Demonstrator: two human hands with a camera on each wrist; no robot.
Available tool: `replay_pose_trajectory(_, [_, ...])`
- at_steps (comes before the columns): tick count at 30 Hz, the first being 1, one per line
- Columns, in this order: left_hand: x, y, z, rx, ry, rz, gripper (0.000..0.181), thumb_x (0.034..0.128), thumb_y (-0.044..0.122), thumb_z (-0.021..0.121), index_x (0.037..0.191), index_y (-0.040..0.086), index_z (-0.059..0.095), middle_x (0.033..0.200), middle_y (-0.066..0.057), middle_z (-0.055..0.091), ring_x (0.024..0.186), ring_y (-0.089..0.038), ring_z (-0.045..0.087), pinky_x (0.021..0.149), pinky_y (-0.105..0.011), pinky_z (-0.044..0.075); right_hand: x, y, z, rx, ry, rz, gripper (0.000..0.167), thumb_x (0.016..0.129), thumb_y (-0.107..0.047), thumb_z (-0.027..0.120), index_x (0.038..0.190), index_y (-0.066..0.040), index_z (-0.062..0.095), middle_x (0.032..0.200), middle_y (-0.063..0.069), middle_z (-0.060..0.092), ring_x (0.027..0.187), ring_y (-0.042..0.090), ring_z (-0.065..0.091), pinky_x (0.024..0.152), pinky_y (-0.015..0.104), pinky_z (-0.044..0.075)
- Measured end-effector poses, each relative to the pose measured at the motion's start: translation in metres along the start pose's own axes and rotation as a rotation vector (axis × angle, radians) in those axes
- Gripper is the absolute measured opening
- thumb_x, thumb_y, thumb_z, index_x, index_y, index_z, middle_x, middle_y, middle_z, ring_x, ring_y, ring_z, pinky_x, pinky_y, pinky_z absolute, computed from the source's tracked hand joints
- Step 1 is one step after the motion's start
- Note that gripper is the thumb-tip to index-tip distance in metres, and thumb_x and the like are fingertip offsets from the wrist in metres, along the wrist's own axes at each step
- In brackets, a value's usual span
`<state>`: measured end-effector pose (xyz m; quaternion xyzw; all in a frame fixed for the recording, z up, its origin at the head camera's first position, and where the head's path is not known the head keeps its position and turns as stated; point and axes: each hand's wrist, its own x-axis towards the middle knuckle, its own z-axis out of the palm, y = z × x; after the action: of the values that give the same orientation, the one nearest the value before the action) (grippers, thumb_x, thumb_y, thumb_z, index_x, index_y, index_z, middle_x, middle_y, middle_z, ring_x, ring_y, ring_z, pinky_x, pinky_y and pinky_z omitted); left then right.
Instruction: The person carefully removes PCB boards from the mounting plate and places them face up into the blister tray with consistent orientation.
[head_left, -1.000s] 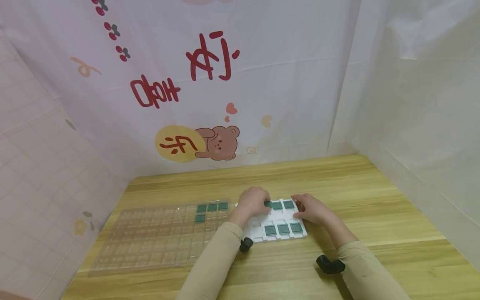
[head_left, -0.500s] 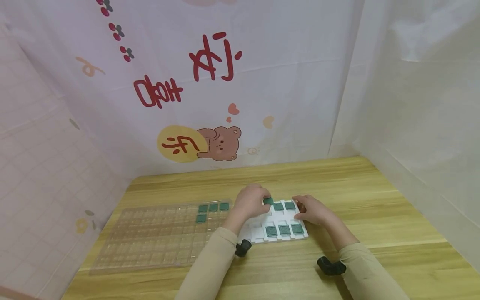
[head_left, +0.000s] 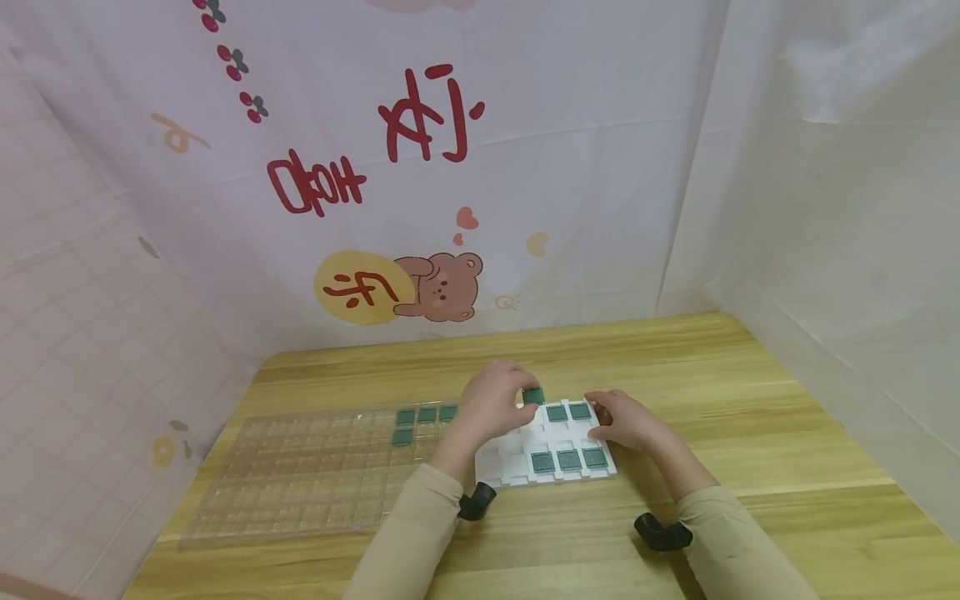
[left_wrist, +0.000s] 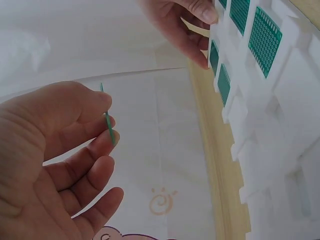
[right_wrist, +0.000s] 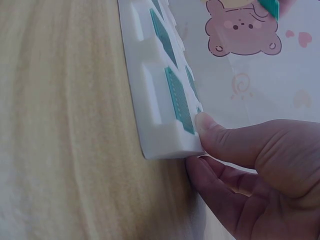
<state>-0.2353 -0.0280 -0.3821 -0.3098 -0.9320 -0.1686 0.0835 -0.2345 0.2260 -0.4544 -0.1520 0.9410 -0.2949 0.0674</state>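
Observation:
My left hand (head_left: 486, 408) pinches one small green circuit board (head_left: 533, 396) between thumb and fingertips, above the far edge of the white foam tray (head_left: 555, 434). The left wrist view shows this board edge-on, apart from the tray. At the tray's right end, my right hand (head_left: 632, 422) grips its short side; in the right wrist view the thumb (right_wrist: 212, 134) rests on the rim, with fingers below. Several more green perforated boards (head_left: 568, 459) sit in the tray's slots, in a near row and a far row. Slots toward the left end hold none.
A large clear plastic tray (head_left: 300, 475) with many small compartments lies to the left on the wooden table (head_left: 705, 367). Several green boards (head_left: 406, 417) sit near its far right corner. Printed cloth (head_left: 585, 167) hangs behind and at both sides.
The left hand has lifted the green board out of the white tray's far row and moved slightly up and left. The right hand stays on the tray's end.

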Motion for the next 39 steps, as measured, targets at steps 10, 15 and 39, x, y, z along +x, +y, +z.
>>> replay_pose_trajectory(10, [-0.012,-0.010,-0.007,0.011,0.026,0.004,0.020,0.0843,0.022,0.076,0.103,0.015,0.075,0.104,0.002,0.067,0.101,-0.019,0.058,0.082,-0.034,0.050,0.000,0.001,0.000,0.002,0.001,-0.031,0.063,0.085,-0.008,0.077,0.135,0.014,0.048,0.112,0.020,0.058,0.095,0.027,0.056,0.087,0.046,0.048])
replay_pose_trajectory(15, [-0.018,-0.019,-0.007,0.026,0.020,-0.006,0.021,0.0829,0.022,0.077,0.103,0.014,0.075,0.102,0.001,0.066,0.100,-0.019,0.058,0.084,-0.036,0.050,0.000,0.002,0.000,-0.001,0.002,-0.029,0.063,0.085,-0.009,0.077,0.135,0.013,0.048,0.112,0.020,0.058,0.096,0.028,0.057,0.087,0.046,0.048])
replay_pose_trajectory(39, [-0.068,-0.085,-0.001,0.045,-0.037,-0.047,0.011,0.0767,0.013,0.077,0.085,0.013,0.070,0.085,0.001,0.060,0.079,-0.016,0.051,0.066,-0.033,0.046,0.000,0.002,0.001,0.006,0.001,-0.016,0.062,0.085,-0.009,0.077,0.136,0.012,0.048,0.111,0.019,0.057,0.093,0.026,0.056,0.085,0.045,0.048])
